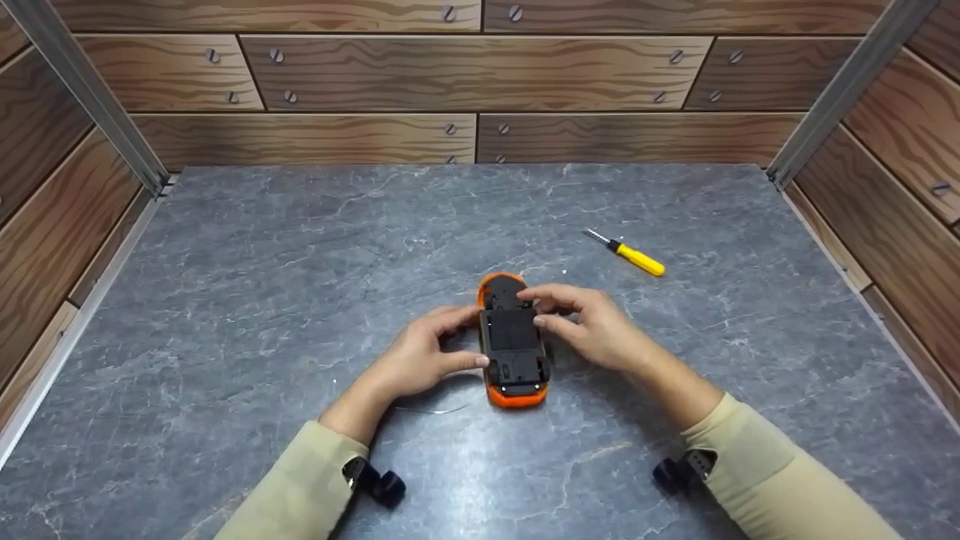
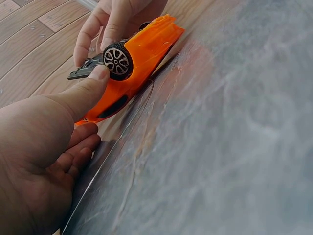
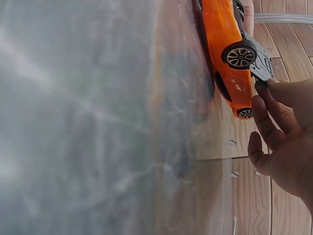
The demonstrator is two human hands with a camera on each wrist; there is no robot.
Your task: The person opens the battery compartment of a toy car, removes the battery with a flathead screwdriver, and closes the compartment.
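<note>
An orange toy car (image 1: 516, 399) lies upside down on the table, its black underside facing up. A flat dark base plate (image 3: 263, 67) stands out from the underside, above the wheels. My left hand (image 1: 420, 356) holds the car's left side, the thumb near a wheel (image 2: 117, 61) and the fingers farther along the body. From the right, my right hand (image 1: 604, 330) pinches the plate's edge between thumb and fingers. Whether the plate is loose from the car cannot be told.
A yellow-handled screwdriver (image 1: 637, 259) lies beyond the right hand, its tip pointing to the back left. The grey marbled table (image 1: 300, 247) is bounded by wood-patterned walls (image 1: 480, 71) with metal corner posts (image 1: 840, 94).
</note>
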